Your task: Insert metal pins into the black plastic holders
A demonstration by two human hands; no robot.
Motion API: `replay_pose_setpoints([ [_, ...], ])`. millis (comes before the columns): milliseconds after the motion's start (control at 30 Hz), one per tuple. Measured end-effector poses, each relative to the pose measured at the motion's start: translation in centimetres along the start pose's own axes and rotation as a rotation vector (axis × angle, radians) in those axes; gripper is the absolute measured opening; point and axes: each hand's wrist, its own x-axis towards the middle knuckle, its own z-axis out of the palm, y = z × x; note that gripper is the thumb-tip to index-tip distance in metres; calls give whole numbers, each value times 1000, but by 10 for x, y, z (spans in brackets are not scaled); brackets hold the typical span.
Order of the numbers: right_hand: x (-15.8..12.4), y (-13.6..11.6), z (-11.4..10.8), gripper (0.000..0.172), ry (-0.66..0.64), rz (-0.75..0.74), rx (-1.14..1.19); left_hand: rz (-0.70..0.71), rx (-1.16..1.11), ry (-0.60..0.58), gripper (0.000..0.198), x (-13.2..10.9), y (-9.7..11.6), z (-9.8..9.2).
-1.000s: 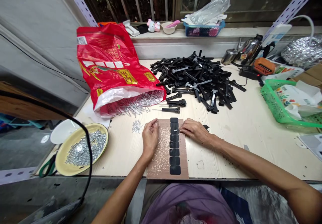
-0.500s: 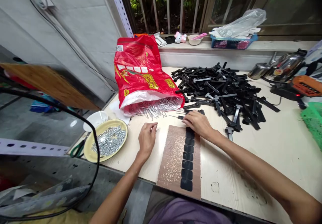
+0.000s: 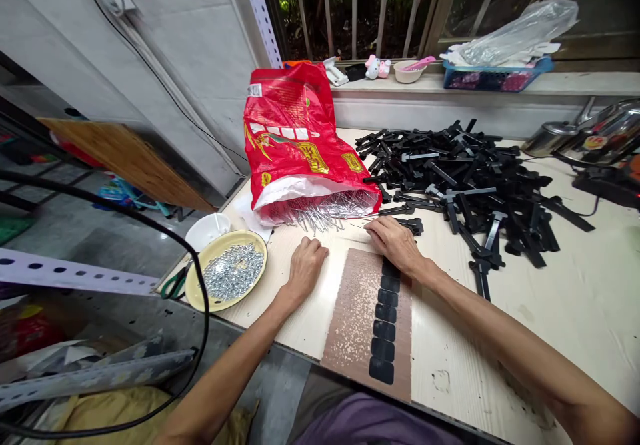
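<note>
Keeping the thin metal pins (image 3: 357, 225) parallel beyond the brown board (image 3: 404, 345) should prevent tangling, though I cannot tell whether the right hand (image 3: 396, 243) grips any, while the left hand (image 3: 305, 266) has fingers curled together.

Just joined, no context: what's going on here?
One person works bare-handed at a table. The right hand is by some black parts past the far end of a brown board; its grip is unclear. The left hand, loosely curled, is left of the board. Metal pins stick out of a red bag; a heap of black pieces lies to the bag's right.
</note>
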Motion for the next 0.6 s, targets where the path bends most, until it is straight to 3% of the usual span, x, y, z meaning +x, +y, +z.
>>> replay_pose_setpoints([
  [67,-10,-12,-12,26,54,-8,115,-120,-185,64,13,2,2,-2],
  [133,-19,-26,-20,27,71,-7,198,-338,-520,107,20,3,9,-4],
  [233,-28,-45,-25,27,69,10,280,-647,-1116,24,32,3,26,-5],
  [300,-31,-53,-26,28,68,27,291,-729,-1383,-49,32,4,40,-4],
  [433,-33,-59,-31,28,50,44,197,-753,-1576,-54,28,4,61,-3],
  [600,-37,-60,-38,27,50,37,64,-700,-1503,-8,29,4,71,-5],
])
